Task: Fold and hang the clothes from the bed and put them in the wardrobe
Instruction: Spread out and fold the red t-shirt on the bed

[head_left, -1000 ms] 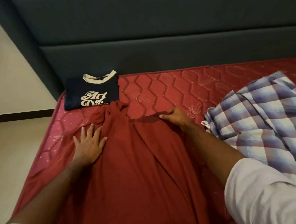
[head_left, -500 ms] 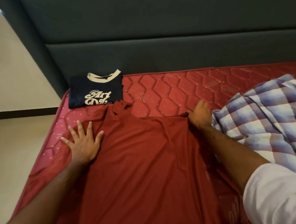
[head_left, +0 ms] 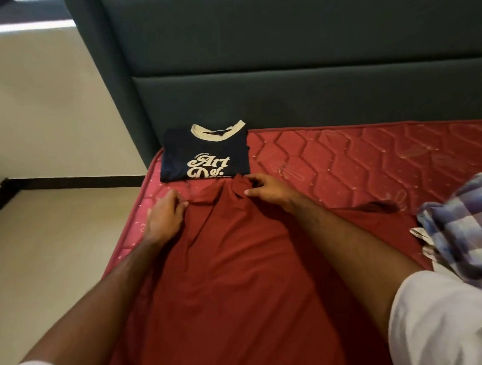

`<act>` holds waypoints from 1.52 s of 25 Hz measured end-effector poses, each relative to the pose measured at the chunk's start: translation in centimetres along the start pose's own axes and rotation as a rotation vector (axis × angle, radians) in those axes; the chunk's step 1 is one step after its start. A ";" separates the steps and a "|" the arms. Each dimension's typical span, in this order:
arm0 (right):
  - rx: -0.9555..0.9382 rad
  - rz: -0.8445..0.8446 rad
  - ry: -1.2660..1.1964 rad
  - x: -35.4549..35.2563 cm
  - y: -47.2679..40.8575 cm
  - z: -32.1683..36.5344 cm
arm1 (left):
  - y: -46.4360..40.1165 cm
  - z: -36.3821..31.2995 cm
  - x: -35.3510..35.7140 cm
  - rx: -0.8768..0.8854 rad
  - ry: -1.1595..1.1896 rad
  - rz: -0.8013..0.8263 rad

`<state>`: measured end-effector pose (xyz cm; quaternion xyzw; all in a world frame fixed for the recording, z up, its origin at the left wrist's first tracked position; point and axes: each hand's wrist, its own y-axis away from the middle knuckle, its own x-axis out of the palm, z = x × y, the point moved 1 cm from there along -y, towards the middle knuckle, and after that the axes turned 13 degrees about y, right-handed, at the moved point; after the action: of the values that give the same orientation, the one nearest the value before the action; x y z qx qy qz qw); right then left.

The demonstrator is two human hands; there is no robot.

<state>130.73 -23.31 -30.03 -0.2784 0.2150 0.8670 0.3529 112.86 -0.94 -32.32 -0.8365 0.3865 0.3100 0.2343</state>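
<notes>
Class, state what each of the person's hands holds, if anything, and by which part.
Both hands grip the red garment at its top edge: left hand the left corner, right hand the bunched middle.

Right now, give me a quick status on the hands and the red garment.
Left hand and right hand gripping red garment at its top edge. Garment spread on mattress. Folded navy shirt just beyond.

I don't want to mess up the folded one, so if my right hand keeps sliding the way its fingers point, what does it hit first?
The right hand points left and slightly away, across the red garment's neck. The folded navy T-shirt lies just beyond and would probably be met first, though the left hand is close too.
</notes>
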 end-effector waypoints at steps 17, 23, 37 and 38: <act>0.173 -0.102 -0.357 1.6 -3.2 2.3 | -0.4 5.8 -6.0 0.156 -0.418 -0.040; -0.003 -0.061 0.194 1.8 -5.3 2.7 | -5.1 -0.3 -0.1 -0.002 -0.015 0.233; 0.146 -0.248 -0.288 2.2 -9.4 -0.4 | -4.5 2.7 0.8 0.045 0.333 -0.057; 0.156 -0.223 -0.268 2.0 -9.4 -1.0 | -4.3 3.0 1.1 0.109 0.228 0.044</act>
<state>136.73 -16.77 -33.71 -0.1544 0.2003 0.8325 0.4929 115.82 2.92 -34.56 -0.8436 0.4451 0.1965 0.2273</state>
